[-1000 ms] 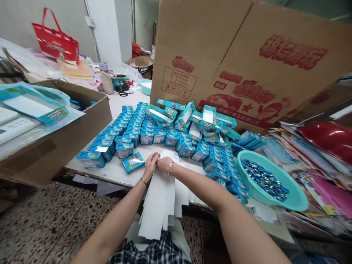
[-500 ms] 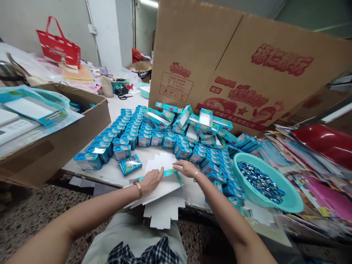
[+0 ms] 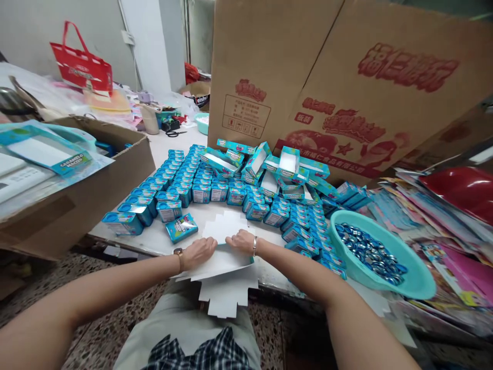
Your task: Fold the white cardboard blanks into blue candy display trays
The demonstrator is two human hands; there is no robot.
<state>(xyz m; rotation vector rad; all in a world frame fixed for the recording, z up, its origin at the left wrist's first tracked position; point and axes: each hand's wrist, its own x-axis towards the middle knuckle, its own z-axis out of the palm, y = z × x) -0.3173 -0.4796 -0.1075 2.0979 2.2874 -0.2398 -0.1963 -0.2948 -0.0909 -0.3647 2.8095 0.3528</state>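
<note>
Both hands work at the far edge of a cardboard box blank (image 3: 225, 265), white on its inner face, at the table's front edge. My left hand (image 3: 201, 252) has its fingers curled over the left part of that edge. Toward the right part, my right hand (image 3: 242, 241) pinches the same edge; its fingertips are partly hidden. Only a thin turquoise line of the folded edge shows between the hands. More flat white blanks (image 3: 227, 295) hang over my lap below, and another white sheet (image 3: 221, 226) lies beyond my hands.
Rows of blue tins (image 3: 169, 210) and one flat-lying tin (image 3: 182, 227) stand beyond. Folded turquoise trays (image 3: 288, 163) are heaped before a large carton (image 3: 269, 61). A turquoise basin (image 3: 418, 285) of shiny blue pieces sits right; an open carton (image 3: 115, 180) is left.
My right hand has moved left and nearer, closing on the blank's edge. The left hand has slid slightly left and its fingers are now curled. The turquoise strip is mostly out of sight.
</note>
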